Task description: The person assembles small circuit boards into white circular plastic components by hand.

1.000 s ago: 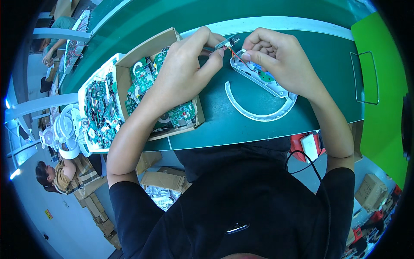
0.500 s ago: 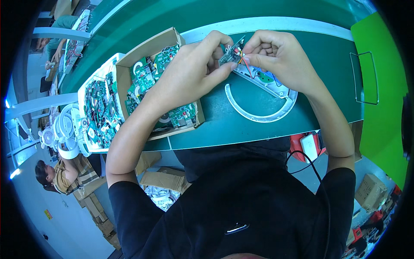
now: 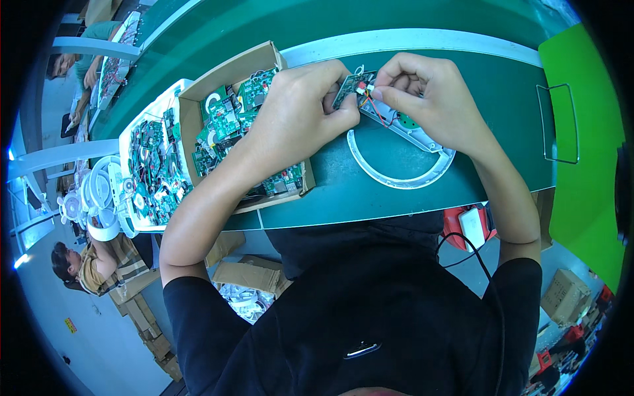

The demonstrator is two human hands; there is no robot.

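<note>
My left hand (image 3: 300,109) is closed, with thumb and fingers holding a small green circuit board (image 3: 348,87) by its left side. Red and white parts sit on the board's upper face. My right hand (image 3: 432,96) is closed in a pinch at the board's right edge, on a small white wire connector (image 3: 370,88) partly hidden by the fingertips. Thin red and dark wires (image 3: 379,112) run from there down to a pale plastic housing (image 3: 417,137) on the table. A curved white handle (image 3: 396,182) joins this housing and arcs towards me.
A cardboard box (image 3: 306,177) of green circuit boards stands left of my work, beside a white tray (image 3: 137,221) heaped with more boards and wires. White plastic rings (image 3: 102,188) lie at the far left. A bright green panel (image 3: 584,178) with a wire handle borders the right. Other people sit at left.
The circuit board has come slightly lower and turned so more of its face shows. My right fingertips stay close to its edge; the housing lies where it was.
</note>
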